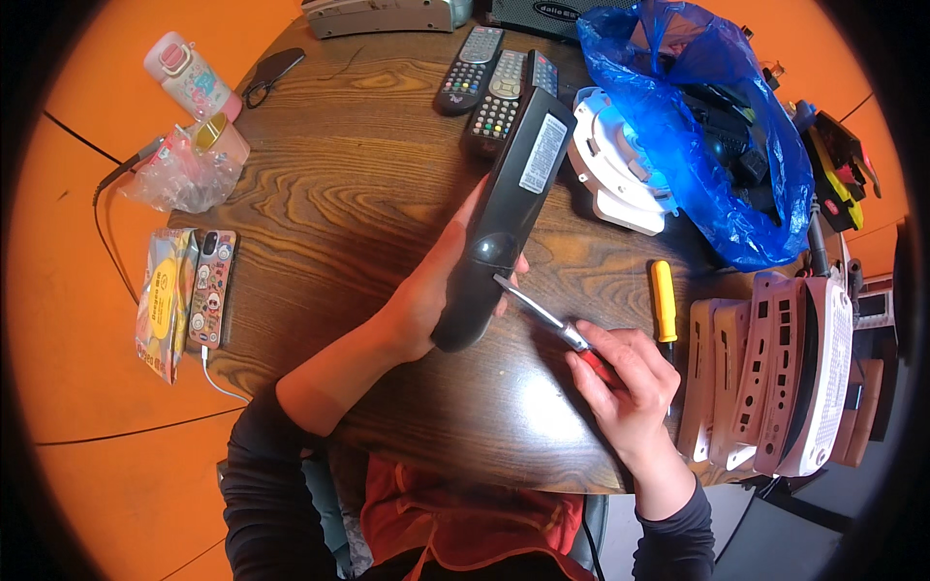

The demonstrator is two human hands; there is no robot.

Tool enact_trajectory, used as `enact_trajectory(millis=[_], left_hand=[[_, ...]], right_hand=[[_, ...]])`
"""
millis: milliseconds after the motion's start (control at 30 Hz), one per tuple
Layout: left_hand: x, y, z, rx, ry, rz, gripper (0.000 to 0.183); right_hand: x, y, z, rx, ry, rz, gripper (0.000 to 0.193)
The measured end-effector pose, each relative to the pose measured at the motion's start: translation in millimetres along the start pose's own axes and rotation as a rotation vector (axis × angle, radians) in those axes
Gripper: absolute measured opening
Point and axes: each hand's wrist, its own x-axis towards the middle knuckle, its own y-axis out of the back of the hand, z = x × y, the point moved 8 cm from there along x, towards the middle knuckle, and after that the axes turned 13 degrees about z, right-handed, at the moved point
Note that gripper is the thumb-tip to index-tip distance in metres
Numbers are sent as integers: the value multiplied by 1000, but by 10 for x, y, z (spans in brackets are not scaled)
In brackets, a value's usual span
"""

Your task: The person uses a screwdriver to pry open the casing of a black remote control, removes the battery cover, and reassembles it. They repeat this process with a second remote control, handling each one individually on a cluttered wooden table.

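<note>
My left hand [419,290] is wrapped round a long black remote control [499,208], held tilted above the table with its back and a white label facing up. A slim metal prying tool with a red handle [539,308] is in my right hand [635,387], gripped between thumb and fingers. Its pointed tip meets the remote's back near the seam of the battery cover, by the lower end. I cannot tell whether the tip is in the seam or only touching it. Behind the held remote lie a dark remote [470,73] and a grey-topped remote [506,77].
On the right, a yellow-handled screwdriver [664,300] lies beside several upright white device housings [770,373]. A blue plastic bag [756,228] of black parts and a white round plastic part [620,194] are farther back. Left stand a phone [213,290], a yellow packet [167,300] and a bottle [191,79].
</note>
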Motion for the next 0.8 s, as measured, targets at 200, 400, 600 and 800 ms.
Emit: enact_trajectory(millis=[200, 400, 600, 800], left_hand=[[-6, -5, 5, 82, 22, 23, 68], [-64, -56, 51, 302, -37, 12, 64], [-94, -86, 48, 483, -56, 45, 62], [-102, -49, 40, 83, 24, 108, 61]], right_hand=[[28, 0, 11, -4, -15, -41, 29], [43, 35, -2, -23, -149, -183, 28], [-15, -26, 129, 116, -407, -312, 20], [-103, -95, 263, 388, -631, -266, 19]])
